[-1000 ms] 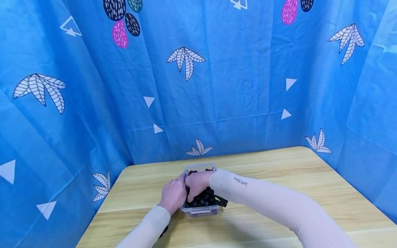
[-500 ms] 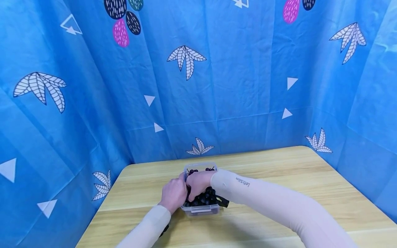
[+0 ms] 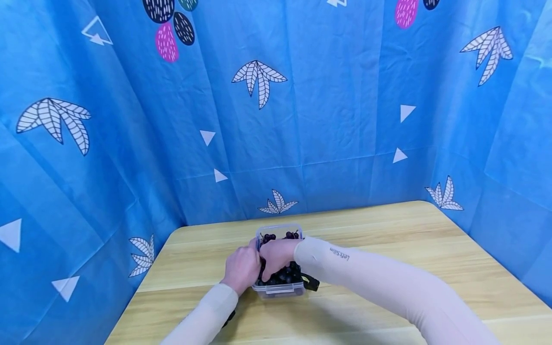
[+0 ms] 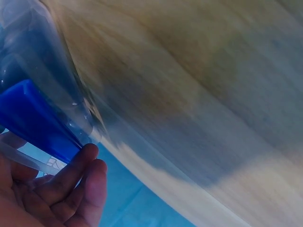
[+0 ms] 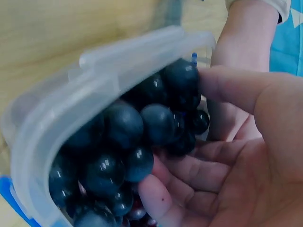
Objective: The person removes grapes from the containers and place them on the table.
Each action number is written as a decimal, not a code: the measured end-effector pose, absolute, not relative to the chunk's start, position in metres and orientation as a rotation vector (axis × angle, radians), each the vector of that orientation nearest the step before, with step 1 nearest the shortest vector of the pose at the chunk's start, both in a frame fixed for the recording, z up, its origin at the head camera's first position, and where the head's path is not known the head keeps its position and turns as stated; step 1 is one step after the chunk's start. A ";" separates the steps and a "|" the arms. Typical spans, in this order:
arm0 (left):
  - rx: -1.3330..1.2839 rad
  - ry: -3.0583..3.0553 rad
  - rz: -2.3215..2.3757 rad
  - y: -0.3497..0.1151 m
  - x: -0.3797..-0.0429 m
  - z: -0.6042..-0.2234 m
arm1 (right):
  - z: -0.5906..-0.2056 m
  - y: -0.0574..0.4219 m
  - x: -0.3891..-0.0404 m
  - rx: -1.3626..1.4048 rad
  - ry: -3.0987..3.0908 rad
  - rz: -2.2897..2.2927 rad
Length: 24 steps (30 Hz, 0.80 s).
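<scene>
A clear plastic food container [image 3: 282,290] full of dark grapes [image 3: 285,276] stands on the table. My left hand [image 3: 243,266] grips its left side; in the left wrist view, the thumb and fingers are at a blue side latch [image 4: 40,116]. My right hand [image 3: 277,254] reaches down inside the container. Seen from the right wrist, its thumb and curled fingers hold some of the grapes [image 5: 158,122] near the container's rim [image 5: 102,75]. In the head view both hands overlap at the left rim, and the right fingertips are hidden.
Wooden tabletop [image 3: 379,244] surrounds the container, with a blue patterned curtain [image 3: 327,120] behind and at both sides. A black strap [image 3: 310,282] shows at the container's right, below the right sleeve [image 3: 366,268]. Part of another black thing [image 3: 228,320] shows by the left sleeve.
The head view has shifted slightly. Both hands stay at the container in nearly the same pose, the right one still among the grapes.
</scene>
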<state>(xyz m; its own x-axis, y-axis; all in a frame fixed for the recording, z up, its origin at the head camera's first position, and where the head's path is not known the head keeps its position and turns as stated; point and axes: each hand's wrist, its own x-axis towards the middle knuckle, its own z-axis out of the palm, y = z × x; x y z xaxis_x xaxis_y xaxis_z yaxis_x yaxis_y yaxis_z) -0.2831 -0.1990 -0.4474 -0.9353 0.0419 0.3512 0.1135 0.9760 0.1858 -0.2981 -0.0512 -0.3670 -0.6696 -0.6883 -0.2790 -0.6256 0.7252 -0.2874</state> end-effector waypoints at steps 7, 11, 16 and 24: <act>-0.139 -2.738 -0.257 -0.198 -0.283 -0.447 | -0.368 -0.053 -0.294 -1.023 2.591 -0.190; -0.139 -2.740 -0.259 -0.198 -0.282 -0.448 | -0.370 -0.053 -0.295 -0.992 2.573 -0.197; -0.136 -2.738 -0.258 -0.198 -0.281 -0.447 | -0.372 -0.052 -0.296 -1.017 2.551 -0.232; -0.110 -2.751 -0.254 -0.197 -0.282 -0.447 | -0.375 -0.050 -0.295 -1.058 2.558 -0.257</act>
